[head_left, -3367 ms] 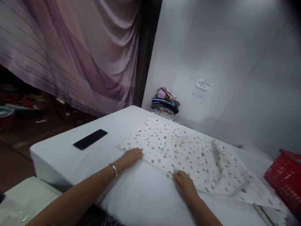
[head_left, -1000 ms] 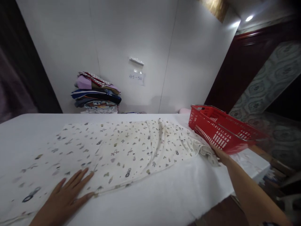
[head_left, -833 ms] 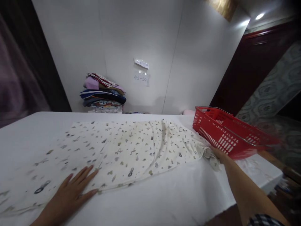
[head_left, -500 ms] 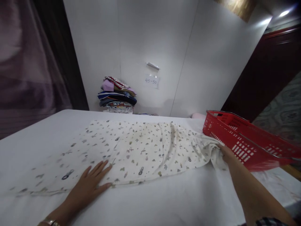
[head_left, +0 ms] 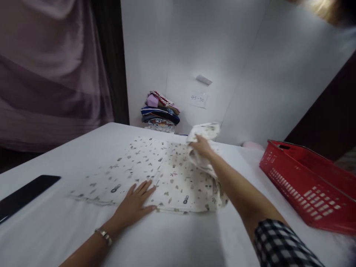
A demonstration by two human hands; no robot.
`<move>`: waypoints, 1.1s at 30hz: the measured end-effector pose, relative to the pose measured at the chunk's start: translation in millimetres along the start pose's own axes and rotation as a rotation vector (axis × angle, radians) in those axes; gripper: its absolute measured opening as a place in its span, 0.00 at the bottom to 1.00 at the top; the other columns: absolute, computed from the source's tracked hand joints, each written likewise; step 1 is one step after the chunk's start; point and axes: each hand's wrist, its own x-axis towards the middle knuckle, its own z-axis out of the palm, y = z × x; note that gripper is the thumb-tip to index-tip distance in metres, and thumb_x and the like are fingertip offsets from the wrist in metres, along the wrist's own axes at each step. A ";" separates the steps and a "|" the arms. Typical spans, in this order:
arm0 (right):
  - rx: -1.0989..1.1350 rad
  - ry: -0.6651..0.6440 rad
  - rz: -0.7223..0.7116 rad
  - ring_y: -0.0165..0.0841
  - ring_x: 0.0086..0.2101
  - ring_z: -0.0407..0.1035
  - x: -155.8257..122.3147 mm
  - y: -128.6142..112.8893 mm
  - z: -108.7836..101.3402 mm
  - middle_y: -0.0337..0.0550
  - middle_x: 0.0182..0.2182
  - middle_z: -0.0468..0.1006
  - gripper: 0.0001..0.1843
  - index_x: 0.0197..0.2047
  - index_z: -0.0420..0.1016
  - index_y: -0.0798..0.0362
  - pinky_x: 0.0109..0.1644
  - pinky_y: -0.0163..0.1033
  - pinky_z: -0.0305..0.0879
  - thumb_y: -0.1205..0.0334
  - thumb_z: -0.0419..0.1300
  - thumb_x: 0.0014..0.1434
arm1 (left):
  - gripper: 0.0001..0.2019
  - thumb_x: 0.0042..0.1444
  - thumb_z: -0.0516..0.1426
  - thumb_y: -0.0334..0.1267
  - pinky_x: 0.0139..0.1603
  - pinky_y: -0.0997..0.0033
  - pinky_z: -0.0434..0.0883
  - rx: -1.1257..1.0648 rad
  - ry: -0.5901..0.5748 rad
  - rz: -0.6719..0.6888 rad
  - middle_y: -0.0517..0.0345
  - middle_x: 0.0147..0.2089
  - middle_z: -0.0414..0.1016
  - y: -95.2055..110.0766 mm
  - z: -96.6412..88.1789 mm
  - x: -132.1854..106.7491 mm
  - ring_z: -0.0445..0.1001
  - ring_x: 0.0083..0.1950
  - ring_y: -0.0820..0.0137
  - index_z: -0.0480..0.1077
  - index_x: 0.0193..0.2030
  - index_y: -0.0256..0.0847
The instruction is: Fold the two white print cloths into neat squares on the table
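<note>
A cream cloth (head_left: 144, 167) printed with small dark motifs lies spread on a white-covered table (head_left: 172, 241). My left hand (head_left: 135, 202) rests flat on the cloth's near edge, fingers spread. My right hand (head_left: 200, 145) is closed on the cloth's right end, holding it lifted above the middle of the cloth so that end folds over toward the left.
A red plastic basket (head_left: 303, 181) stands on the table at the right. A black phone (head_left: 25, 194) lies at the left edge. A stack of folded clothes (head_left: 160, 111) sits against the white wall behind, beside a paper label (head_left: 198, 99). A purple curtain hangs at left.
My right hand took hold of the cloth's right end by the basket and carried it up and leftward over the cloth. The left hand stayed pressed flat. The view swung left.
</note>
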 end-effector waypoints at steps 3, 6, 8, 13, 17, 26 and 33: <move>-0.075 -0.327 -0.116 0.39 0.46 0.66 -28.3 -52.8 97.1 0.49 0.47 0.73 0.19 0.46 0.72 0.56 0.49 0.41 0.62 0.65 0.59 0.49 | 0.32 0.55 0.48 0.60 0.64 0.49 0.45 -0.041 -0.013 -0.024 0.51 0.68 0.51 7.0 -6.3 -2.4 0.52 0.66 0.56 0.56 0.64 0.49; -0.063 -0.563 -0.192 0.41 0.43 0.68 -67.3 -81.1 155.2 0.48 0.43 0.75 0.24 0.45 0.73 0.56 0.46 0.40 0.64 0.61 0.65 0.42 | 0.30 0.53 0.51 0.58 0.64 0.50 0.43 -0.110 0.007 -0.043 0.51 0.62 0.62 16.9 -14.0 -5.1 0.57 0.63 0.57 0.62 0.60 0.48; -0.056 -0.667 -0.229 0.42 0.42 0.69 -84.4 -84.8 169.2 0.49 0.44 0.75 0.27 0.47 0.73 0.56 0.46 0.42 0.65 0.58 0.66 0.41 | 0.25 0.52 0.54 0.54 0.65 0.50 0.41 -0.165 0.042 -0.058 0.52 0.58 0.67 23.0 -17.9 -6.3 0.60 0.60 0.58 0.67 0.55 0.48; 0.157 -0.749 -0.223 0.42 0.52 0.63 -94.3 -64.4 156.1 0.48 0.54 0.68 0.31 0.55 0.68 0.52 0.55 0.44 0.59 0.50 0.63 0.47 | 0.22 0.49 0.59 0.44 0.65 0.49 0.39 -0.300 0.116 -0.086 0.52 0.57 0.68 29.3 -26.5 -7.0 0.60 0.60 0.57 0.69 0.52 0.47; 0.588 -0.683 0.206 0.38 0.47 0.67 -104.9 -46.9 140.5 0.46 0.51 0.71 0.30 0.57 0.65 0.48 0.46 0.42 0.67 0.47 0.58 0.53 | 0.18 0.47 0.57 0.35 0.64 0.55 0.51 -0.562 0.194 -0.100 0.54 0.55 0.70 27.3 -35.4 -4.6 0.61 0.60 0.58 0.72 0.48 0.45; 0.714 -0.731 0.354 0.32 0.30 0.69 -137.5 -48.5 145.1 0.43 0.33 0.75 0.28 0.51 0.71 0.53 0.30 0.36 0.65 0.49 0.62 0.48 | 0.09 0.42 0.51 0.29 0.28 0.71 0.69 -1.338 0.369 -0.714 0.57 0.23 0.72 14.6 -27.8 -5.3 0.70 0.26 0.69 0.73 0.26 0.36; 0.339 -0.527 -0.005 0.35 0.39 0.67 -129.2 -50.6 141.1 0.47 0.43 0.74 0.21 0.48 0.73 0.51 0.39 0.39 0.65 0.50 0.57 0.53 | 0.07 0.43 0.51 0.25 0.28 0.73 0.67 -1.232 0.285 -0.967 0.54 0.28 0.73 -3.7 -38.8 -10.0 0.73 0.29 0.69 0.68 0.27 0.37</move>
